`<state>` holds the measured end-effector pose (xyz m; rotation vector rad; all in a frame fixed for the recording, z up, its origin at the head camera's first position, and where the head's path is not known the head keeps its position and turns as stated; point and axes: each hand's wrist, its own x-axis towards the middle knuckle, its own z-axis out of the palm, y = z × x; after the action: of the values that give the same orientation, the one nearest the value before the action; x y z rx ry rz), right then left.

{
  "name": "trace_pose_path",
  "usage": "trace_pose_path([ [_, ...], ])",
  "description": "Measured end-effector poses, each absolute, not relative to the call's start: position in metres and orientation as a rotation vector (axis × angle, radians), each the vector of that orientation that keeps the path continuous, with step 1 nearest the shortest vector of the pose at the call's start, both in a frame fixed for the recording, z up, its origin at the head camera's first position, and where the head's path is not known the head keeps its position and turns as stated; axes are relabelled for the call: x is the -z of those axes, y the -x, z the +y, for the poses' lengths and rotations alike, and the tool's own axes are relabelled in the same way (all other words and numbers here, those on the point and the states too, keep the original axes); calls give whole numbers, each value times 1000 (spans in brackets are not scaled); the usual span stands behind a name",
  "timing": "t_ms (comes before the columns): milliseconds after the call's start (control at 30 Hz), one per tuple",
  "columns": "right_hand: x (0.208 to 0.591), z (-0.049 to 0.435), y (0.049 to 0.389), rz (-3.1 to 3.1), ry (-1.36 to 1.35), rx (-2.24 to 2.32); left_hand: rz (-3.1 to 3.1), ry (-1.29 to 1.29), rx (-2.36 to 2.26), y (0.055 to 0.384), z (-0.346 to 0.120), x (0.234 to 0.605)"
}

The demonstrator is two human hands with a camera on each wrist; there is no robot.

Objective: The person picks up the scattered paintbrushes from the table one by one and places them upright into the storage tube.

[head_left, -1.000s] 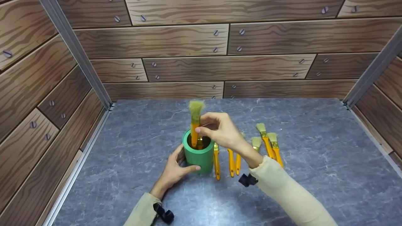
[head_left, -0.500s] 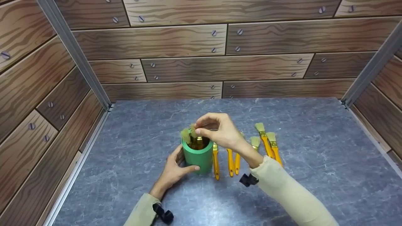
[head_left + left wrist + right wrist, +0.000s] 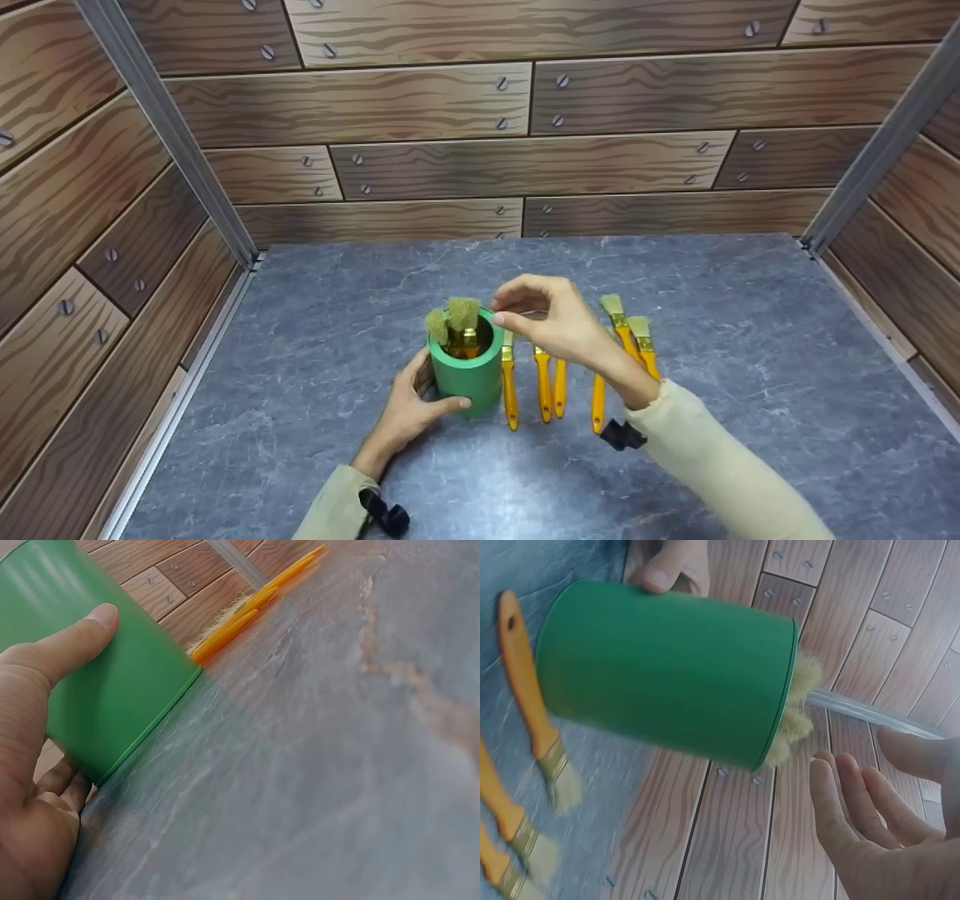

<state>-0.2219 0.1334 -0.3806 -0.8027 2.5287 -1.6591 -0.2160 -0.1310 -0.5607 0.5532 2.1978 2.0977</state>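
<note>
A green cylindrical can (image 3: 466,384) stands upright on the table, with several paintbrushes (image 3: 463,313) in it, bristles up above the rim. My left hand (image 3: 403,410) holds the can low on its left side; in the left wrist view the thumb (image 3: 82,637) lies across the green wall, the other fingers behind. Just right of the can's mouth, my right hand (image 3: 559,319) is raised and holds nothing. The right wrist view shows its relaxed fingers (image 3: 862,802) apart from the bristles (image 3: 796,724).
Several orange-handled paintbrushes lie right of the can: one close beside it (image 3: 511,394), a pair (image 3: 544,382) further right, and others (image 3: 626,330) partly behind my right arm. Wood-patterned walls (image 3: 427,165) with metal corner rails (image 3: 180,142) enclose the grey marbled table (image 3: 315,315).
My right hand lowered a paintbrush, handle first, into the can and let it go, then moved right, away from the rim. The left hand stayed on the can.
</note>
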Motion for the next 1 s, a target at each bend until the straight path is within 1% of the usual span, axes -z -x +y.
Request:
trace_pose_path([
  [300,387,170,222,2602,672,1675,2223,-527,-2087,216,-132,562],
  [667,404,212,224,2684,537,1635,2232,-511,-2093,215,-131,561],
  [1000,425,244,222,2794,425,1496,2198,-535,-2104,216,-132,562],
])
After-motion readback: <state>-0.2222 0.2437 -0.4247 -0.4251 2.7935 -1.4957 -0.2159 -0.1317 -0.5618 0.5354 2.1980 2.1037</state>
